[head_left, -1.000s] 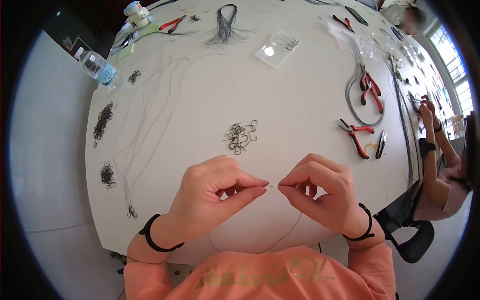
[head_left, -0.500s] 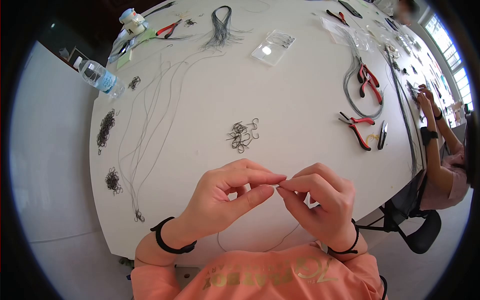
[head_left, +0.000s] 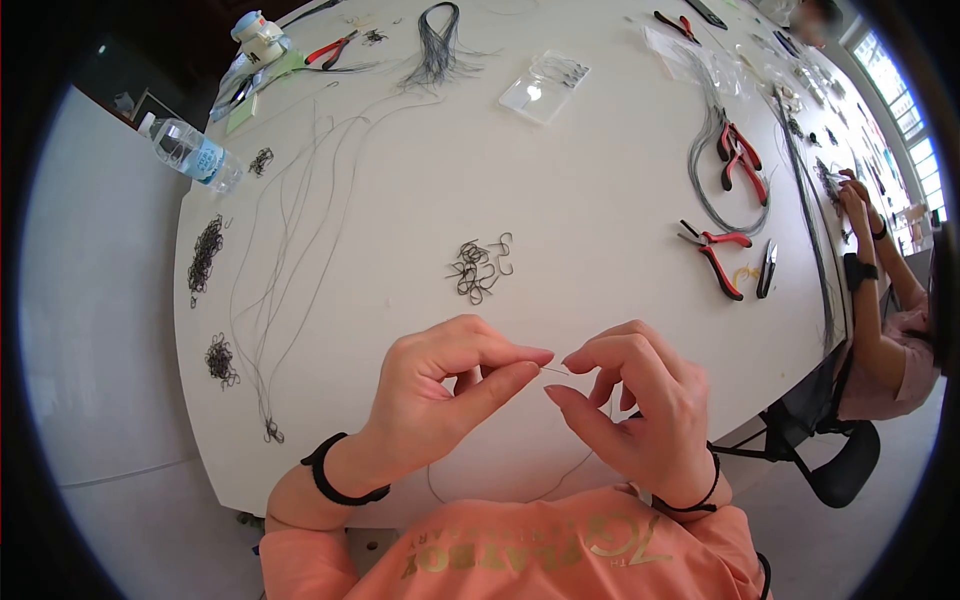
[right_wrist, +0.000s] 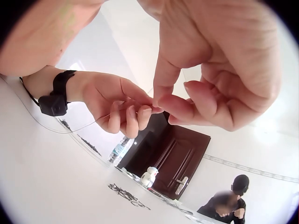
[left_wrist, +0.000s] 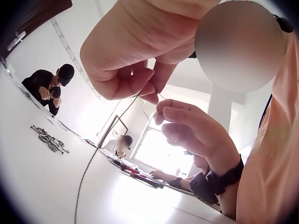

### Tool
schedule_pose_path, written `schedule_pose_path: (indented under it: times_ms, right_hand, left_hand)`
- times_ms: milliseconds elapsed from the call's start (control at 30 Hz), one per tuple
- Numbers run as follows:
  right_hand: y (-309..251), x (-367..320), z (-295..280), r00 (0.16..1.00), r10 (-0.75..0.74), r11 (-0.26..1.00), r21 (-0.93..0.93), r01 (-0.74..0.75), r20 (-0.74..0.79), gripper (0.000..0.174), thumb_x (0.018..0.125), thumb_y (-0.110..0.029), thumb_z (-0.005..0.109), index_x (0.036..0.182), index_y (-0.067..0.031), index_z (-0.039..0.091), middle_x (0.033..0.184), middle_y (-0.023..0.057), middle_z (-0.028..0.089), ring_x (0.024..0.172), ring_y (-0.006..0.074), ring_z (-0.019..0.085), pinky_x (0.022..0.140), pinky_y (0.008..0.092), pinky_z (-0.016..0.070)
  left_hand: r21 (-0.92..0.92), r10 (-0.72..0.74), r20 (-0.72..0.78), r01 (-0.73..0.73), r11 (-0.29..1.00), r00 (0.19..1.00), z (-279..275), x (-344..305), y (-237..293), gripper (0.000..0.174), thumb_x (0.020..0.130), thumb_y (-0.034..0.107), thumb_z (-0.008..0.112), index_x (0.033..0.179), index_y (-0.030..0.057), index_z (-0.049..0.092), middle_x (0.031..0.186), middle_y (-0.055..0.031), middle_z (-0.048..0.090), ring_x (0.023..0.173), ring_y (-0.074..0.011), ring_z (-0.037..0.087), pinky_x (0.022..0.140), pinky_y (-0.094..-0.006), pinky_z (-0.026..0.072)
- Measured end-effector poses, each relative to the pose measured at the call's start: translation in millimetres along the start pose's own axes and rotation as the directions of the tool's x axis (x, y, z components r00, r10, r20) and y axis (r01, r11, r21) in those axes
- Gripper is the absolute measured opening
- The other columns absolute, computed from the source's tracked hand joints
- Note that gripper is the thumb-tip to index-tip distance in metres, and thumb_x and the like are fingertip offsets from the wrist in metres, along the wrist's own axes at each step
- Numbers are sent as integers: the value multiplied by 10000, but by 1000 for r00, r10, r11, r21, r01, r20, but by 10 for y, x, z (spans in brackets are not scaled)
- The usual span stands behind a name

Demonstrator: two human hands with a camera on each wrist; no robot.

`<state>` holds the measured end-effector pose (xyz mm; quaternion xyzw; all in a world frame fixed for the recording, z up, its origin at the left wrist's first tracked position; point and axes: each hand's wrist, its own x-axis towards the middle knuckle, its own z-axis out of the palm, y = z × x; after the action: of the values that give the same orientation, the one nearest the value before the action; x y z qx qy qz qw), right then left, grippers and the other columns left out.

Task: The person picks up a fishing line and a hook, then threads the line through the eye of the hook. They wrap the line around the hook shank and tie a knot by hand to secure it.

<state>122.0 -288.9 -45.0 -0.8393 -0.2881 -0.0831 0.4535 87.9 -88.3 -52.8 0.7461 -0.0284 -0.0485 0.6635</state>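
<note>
My left hand (head_left: 440, 380) pinches a thin grey wire (left_wrist: 87, 168) between thumb and fingertips, and a short end pokes out toward the right. Facing that end is my right hand (head_left: 640, 390), its thumb and index fingertips spread apart on either side of the wire tip. The rest of the wire droops in a loop below both hands, close to the shirt. Just beyond the hands, a small pile of dark hooks (head_left: 470, 270) lies on the white table (head_left: 400, 220).
Long wires (head_left: 285, 290) and heaps of dark hooks (head_left: 206, 255) lie at left, near a water bottle (head_left: 195, 152). Red-handled pliers (head_left: 722, 272), nippers (head_left: 767, 270) and coiled wire lie at right. A clear box (head_left: 545, 88) is farther back. Another person (head_left: 885, 350) sits at right.
The hands came together with fingertips meeting, then parted slightly. The right thumb and index finger have let go of the wire, while the left hand keeps its pinch.
</note>
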Motion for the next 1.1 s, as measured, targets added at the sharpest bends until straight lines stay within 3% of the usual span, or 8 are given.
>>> schedule_pose_path:
  times_ms: [367,467,567,667,733,800,867,1100]
  right_hand:
    - [49,-12,18,1000,-23,999,38,24,-15,177,772,24,752,809,-84,616,734,-10,627,486,101,551,415,245,392]
    - [54,-9,2,999,-33,999,40,32,16,177,777,18,751,806,-88,613,732,-6,625,496,106,557,426,252,402]
    - [47,33,-75,994,-57,998,42,54,94,175,782,5,755,819,-86,611,740,3,626,513,123,574,439,266,413]
    - [6,251,-244,976,-22,999,37,15,215,176,788,-16,766,841,-69,606,761,20,631,533,155,601,450,282,425]
    - [131,496,-285,952,25,997,-77,-1,305,168,823,-75,763,873,-44,606,807,50,657,592,206,655,508,318,475]
    - [374,729,-149,947,34,981,-192,30,321,93,846,-63,724,863,-25,640,798,61,669,671,183,670,541,293,493]
    - [664,881,59,919,-10,957,-264,124,395,78,846,-79,705,863,-26,650,834,83,690,743,232,689,629,341,518]
    - [830,1107,582,895,-29,957,-246,154,445,49,841,-106,677,830,-59,667,807,70,695,776,290,677,663,405,524]
  left_hand:
    - [-335,-181,120,212,918,976,-16,6,-43,148,931,40,717,1068,51,772,910,-2,676,742,-27,568,576,-191,413]
    - [-312,-280,130,307,899,951,-40,15,16,134,901,-28,699,1009,9,770,905,-38,686,846,-97,655,710,-222,503]
    - [-332,-193,134,227,915,972,-53,-3,-40,145,919,39,728,1054,62,778,908,3,682,753,-31,583,586,-195,435]
    - [-112,-81,19,83,990,997,-127,2,59,166,843,-67,738,972,29,779,839,-19,673,739,-65,604,609,-201,442]
    - [324,256,-79,-218,921,963,-191,24,130,208,800,-92,755,944,54,788,805,-8,665,673,-51,553,548,-206,376]
    - [335,246,-129,-191,923,961,-255,14,177,212,785,-93,755,917,69,793,780,0,656,644,-49,529,532,-212,343]
    - [318,208,-185,-142,938,960,-323,18,203,176,799,-71,750,902,66,791,776,1,654,643,-51,526,536,-210,343]
    - [380,208,-196,-121,917,958,-461,64,182,128,834,-22,736,904,70,790,779,22,661,646,-40,520,539,-214,340]
